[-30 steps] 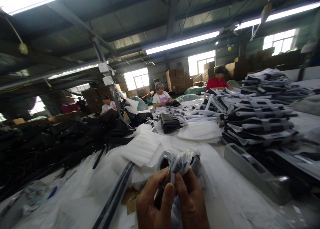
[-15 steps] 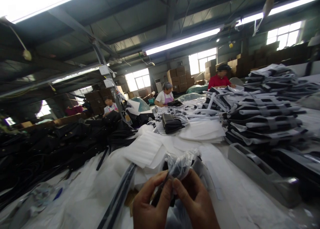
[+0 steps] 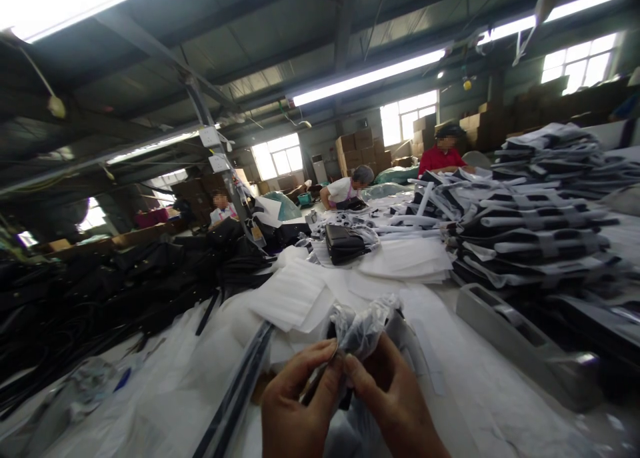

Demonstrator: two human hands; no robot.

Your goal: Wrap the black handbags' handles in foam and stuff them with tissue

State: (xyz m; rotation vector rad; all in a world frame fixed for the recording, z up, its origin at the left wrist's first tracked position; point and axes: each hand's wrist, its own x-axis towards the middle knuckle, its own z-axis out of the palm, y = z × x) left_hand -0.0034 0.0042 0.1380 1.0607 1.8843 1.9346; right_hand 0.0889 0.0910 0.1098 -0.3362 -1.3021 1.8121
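Observation:
Close in front of me, my left hand [image 3: 303, 401] and my right hand [image 3: 397, 398] meet with thumbs and fingertips pinched together. Between them is crumpled clear plastic film [image 3: 363, 325], gathered over something dark whose kind I cannot make out. Both hands grip the film at its near edge; the exact spot under the fingertips is hidden. More film hangs below, between the wrists. To the left of my left hand, long dark strips in clear plastic [image 3: 240, 388] lie slanting across the table.
White foam sheets [image 3: 290, 291] lie ahead, with a black bag [image 3: 345, 243] beyond. A grey tape dispenser [image 3: 525, 351] stands right, before a tall stack of wrapped dark pieces [image 3: 535, 238]. Black bags [image 3: 150, 278] heap up at left. Co-workers sit across the table.
A co-worker across the table has bent forward, head lower and farther right. My hands keep their pinch on the film, nearly in the same place. The view has shifted slightly.

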